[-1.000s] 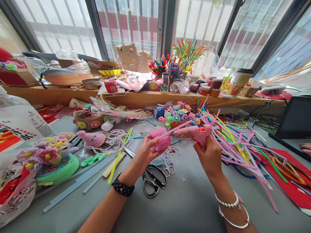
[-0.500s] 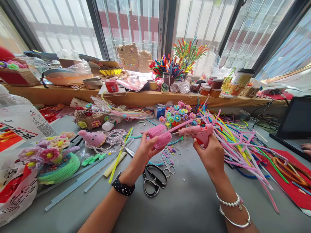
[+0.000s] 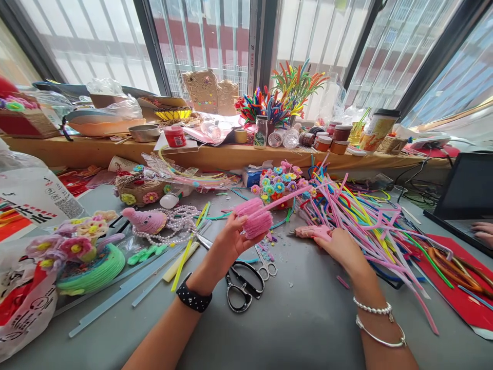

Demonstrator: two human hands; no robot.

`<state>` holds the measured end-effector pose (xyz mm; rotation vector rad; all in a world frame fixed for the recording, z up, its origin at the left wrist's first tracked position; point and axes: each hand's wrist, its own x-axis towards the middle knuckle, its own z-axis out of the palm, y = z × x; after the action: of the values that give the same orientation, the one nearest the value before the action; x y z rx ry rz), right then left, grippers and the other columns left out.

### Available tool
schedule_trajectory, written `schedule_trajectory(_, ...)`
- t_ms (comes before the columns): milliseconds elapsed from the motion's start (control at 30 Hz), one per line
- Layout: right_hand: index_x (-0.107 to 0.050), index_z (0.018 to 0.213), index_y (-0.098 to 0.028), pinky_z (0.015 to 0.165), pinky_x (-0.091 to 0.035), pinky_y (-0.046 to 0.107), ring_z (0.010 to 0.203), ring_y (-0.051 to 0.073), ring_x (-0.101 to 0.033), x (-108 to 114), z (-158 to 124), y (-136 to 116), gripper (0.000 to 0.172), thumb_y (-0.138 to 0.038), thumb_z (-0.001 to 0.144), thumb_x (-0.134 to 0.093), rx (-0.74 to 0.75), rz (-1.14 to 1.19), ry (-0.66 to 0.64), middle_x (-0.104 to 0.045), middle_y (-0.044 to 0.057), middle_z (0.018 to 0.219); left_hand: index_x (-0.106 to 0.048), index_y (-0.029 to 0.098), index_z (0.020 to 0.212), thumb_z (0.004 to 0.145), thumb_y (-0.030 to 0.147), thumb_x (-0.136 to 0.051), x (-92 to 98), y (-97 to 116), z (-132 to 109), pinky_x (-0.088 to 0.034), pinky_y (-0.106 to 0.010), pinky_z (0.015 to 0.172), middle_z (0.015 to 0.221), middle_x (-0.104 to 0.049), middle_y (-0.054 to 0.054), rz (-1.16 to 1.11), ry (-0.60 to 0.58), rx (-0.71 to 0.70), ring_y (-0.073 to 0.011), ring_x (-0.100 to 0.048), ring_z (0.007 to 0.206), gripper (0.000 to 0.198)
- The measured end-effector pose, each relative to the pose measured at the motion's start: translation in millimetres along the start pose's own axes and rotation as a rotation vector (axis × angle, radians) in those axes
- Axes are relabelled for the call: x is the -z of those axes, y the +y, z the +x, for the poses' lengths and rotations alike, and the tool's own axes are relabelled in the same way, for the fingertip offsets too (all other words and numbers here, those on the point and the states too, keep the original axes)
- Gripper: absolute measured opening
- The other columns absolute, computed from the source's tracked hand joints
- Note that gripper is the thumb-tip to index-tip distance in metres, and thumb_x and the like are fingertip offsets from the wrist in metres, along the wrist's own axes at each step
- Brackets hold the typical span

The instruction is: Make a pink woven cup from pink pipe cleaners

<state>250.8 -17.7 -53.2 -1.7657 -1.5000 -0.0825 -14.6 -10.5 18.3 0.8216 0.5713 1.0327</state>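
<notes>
One fuzzy pink piece (image 3: 257,223) sits in the left hand (image 3: 230,239), its rolled lobes held between thumb and fingers above the surface (image 3: 300,324); a pink stem (image 3: 287,198) juts from it up and rightward, well apart from the right fingers; under the right hand (image 3: 344,254) a pink glue gun (image 3: 308,232) lies low at the surface, nozzle pointing toward the left fingers; how firmly the right fingers close on it I cannot tell, as they are mostly hidden. The step in hand looks like resting the gun on the surface while the piece is held up; the next move seems to call for a freed right hand, a steady left hold and care near the nozzle, which may be hot. Just below the left fingers lie small silver scissors (image 3: 264,263) and black-handled scissors (image 3: 251,294); beyond the stem's tip stands a flower-covered basket (image 3: 283,185); past the right fingers, a heap of pipe cleaners (image 3: 370,241) crowds the gun and could snag it; left of the left fingers lie a pink plush cone (image 3: 148,221) and translucent glue sticks (image 3: 131,280); farthest right, a co-worker's hand (image 3: 486,228) is at a laptop (image 3: 472,190).
</notes>
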Motion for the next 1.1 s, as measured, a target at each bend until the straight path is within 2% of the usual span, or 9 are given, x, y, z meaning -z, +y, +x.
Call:
schedule_trajectory(100,-0.055,0.065,-0.017,0.053,-0.041,0.032,0.064,0.022,-0.055,11,6,-20,0.031,-0.045,0.058,-0.066,-0.139,0.034,-0.004,-0.058,0.007,0.068,-0.033,0.022,0.129,0.081,0.025,-0.047,1.8,-1,1,-0.042,-0.040,0.093,0.121,-0.055,-0.010,0.024,-0.026,0.029,-0.0223,-0.058,0.102,0.050)
schedule_trajectory(133,-0.056,0.075,-0.016,0.057,-0.044,0.033,0.070,0.022,-0.056,13,7,-30,0.035,-0.046,0.060,-0.066,-0.164,0.163,-0.078,-0.060,0.008,0.076,-0.034,0.021,0.128,0.081,0.025,-0.048,2.8,-3,2,-0.043,-0.040,0.093,0.121,-0.055,-0.010,0.040,-0.037,0.045,-0.0226,-0.059,0.101,0.049)
schedule_trajectory(200,-0.052,0.097,-0.017,0.062,-0.047,0.031,0.074,0.018,-0.057,15,6,-51,0.043,-0.047,0.068,-0.062,-0.158,0.569,-0.298,-0.060,0.007,0.086,-0.036,0.021,0.125,0.079,0.026,-0.052,5.0,-5,4,-0.044,-0.040,0.091,0.120,-0.055,-0.011,0.085,-0.061,0.086,-0.0234,-0.060,0.099,0.048)
schedule_trajectory(267,-0.048,0.105,-0.019,0.063,-0.046,0.028,0.072,0.015,-0.056,14,2,-69,0.045,-0.045,0.070,-0.062,-0.088,0.883,-0.467,-0.058,0.004,0.086,-0.038,0.021,0.122,0.077,0.027,-0.056,6.9,-8,5,-0.044,-0.040,0.090,0.122,-0.054,-0.011,0.127,-0.077,0.122,-0.0244,-0.060,0.100,0.049)
schedule_trajectory(333,-0.046,0.109,-0.020,0.059,-0.044,0.026,0.066,0.012,-0.052,10,-4,-81,0.047,-0.044,0.071,-0.061,-0.054,1.085,-0.539,-0.056,0.001,0.079,-0.038,0.022,0.121,0.076,0.028,-0.059,8.3,-11,6,-0.045,-0.041,0.089,0.125,-0.052,-0.011,0.156,-0.093,0.141,-0.0260,-0.058,0.103,0.051)
schedule_trajectory(467,-0.051,0.097,-0.020,0.050,-0.037,0.024,0.052,0.009,-0.043,5,-11,-89,0.032,-0.042,0.075,-0.058,-0.111,1.260,-0.475,-0.047,-0.005,0.060,-0.040,0.024,0.120,0.073,0.027,-0.062,9.3,-15,7,-0.046,-0.041,0.087,0.125,-0.052,-0.011,0.190,-0.098,0.154,-0.0274,-0.058,0.103,0.052)
schedule_trajectory(600,-0.051,0.080,-0.020,0.046,-0.034,0.021,0.049,0.008,-0.043,8,-11,-92,0.017,-0.034,0.075,-0.060,-0.227,1.335,-0.415,-0.047,-0.006,0.057,-0.041,0.024,0.119,0.072,0.028,-0.063,9.6,-17,8,-0.046,-0.041,0.087,0.126,-0.051,-0.011,0.222,-0.089,0.168,-0.0270,-0.059,0.101,0.052)
schedule_trajectory(767,-0.051,0.070,-0.018,0.048,-0.037,0.020,0.050,0.007,-0.046,12,-11,-94,0.018,-0.031,0.073,-0.063,-0.267,1.356,-0.397,-0.051,-0.005,0.058,-0.039,0.022,0.121,0.073,0.026,-0.061,7.5,-15,7,-0.045,-0.041,0.088,0.124,-0.052,-0.013,0.187,-0.095,0.169,-0.0271,-0.059,0.101,0.053)
schedule_trajectory(1100,-0.052,0.069,-0.018,0.048,-0.040,0.021,0.050,0.008,-0.048,12,-11,-95,0.020,-0.034,0.072,-0.063,-0.232,1.261,-0.392,-0.052,-0.004,0.060,-0.039,0.020,0.123,0.075,0.023,-0.058,5.2,-11,4,-0.043,-0.038,0.088,0.117,-0.058,-0.012,0.119,-0.145,0.189,-0.0256,-0.060,0.099,0.052)
